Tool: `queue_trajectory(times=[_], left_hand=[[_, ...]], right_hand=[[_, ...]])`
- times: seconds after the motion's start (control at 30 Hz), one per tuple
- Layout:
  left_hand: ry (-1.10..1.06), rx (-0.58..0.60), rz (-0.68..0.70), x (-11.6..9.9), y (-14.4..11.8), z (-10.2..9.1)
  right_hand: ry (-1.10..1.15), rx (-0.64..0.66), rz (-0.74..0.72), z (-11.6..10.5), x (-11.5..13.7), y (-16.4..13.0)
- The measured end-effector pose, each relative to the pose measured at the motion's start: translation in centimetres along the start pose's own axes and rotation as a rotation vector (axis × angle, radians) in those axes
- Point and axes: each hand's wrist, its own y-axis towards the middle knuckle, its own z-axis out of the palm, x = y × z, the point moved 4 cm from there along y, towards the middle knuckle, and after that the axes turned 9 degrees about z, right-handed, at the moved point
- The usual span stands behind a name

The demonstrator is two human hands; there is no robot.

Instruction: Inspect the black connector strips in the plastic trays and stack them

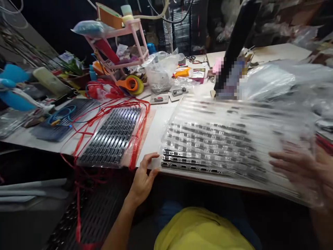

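A clear plastic tray [215,139] with rows of small dark metal parts lies on the white table in front of me, blurred toward its right side. My left hand [142,177] rests at the table's front edge, thumb touching the tray's near left corner. My right hand [299,166] is blurred, fingers spread flat over the tray's right end under a clear plastic film [283,86]. A second tray of dark parts [111,135] sits to the left, wrapped in red string [135,139].
A black stand [234,45] rises behind the tray. A pink rack [122,41], an orange tape dispenser [130,84], a clear bag [160,71] and a blue cable [62,114] crowd the back left. More dark trays [91,222] lie below the table edge.
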Motion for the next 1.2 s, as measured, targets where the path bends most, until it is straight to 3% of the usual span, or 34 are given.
queue_trajectory(times=[0.1, 0.17, 0.27, 0.43, 0.57, 0.67, 0.73, 0.83, 1.0, 1.2], left_hand=[[-0.296, -0.22, -0.121, 1.4, -0.1, -1.0], [-0.41, -0.264, -0.171, 2.0, 0.2, -1.2], [-0.413, -0.205, -0.207, 1.9, 1.0, -1.1], [-0.198, -0.012, -0.158, 0.9, 2.9, 0.1], [0.026, 0.028, -0.035, 0.3, 4.5, 0.8], [0.131, 0.077, 0.007, 0.6, 5.1, 1.3], [0.187, 0.13, 0.029, 1.2, 5.3, 1.7], [0.272, 0.208, 0.091, 2.5, 5.4, 2.3], [0.404, 0.197, 0.197, 4.3, 5.1, 3.2], [0.546, 0.129, 0.282, 4.5, 5.3, 4.0]], right_hand=[[-0.038, 0.153, 0.259, 2.1, -1.3, 0.9], [-0.063, 0.179, 0.327, 3.0, -1.5, 1.1], [-0.096, 0.159, 0.384, 3.4, -1.1, 1.2], [-0.206, 0.129, 0.413, 2.4, -0.5, 1.1], [-0.615, 0.214, 0.198, 2.2, -0.6, 2.3], [-1.047, 0.073, -0.182, 2.5, -0.4, 3.8], [-1.2, -0.013, -0.419, 3.1, -0.2, 4.4], [-1.31, 0.026, -0.629, 4.4, -0.5, 4.7], [-1.574, 0.102, -0.739, 6.6, -1.9, 4.5], [-1.579, 0.231, -0.736, 7.8, -2.2, 5.2]])
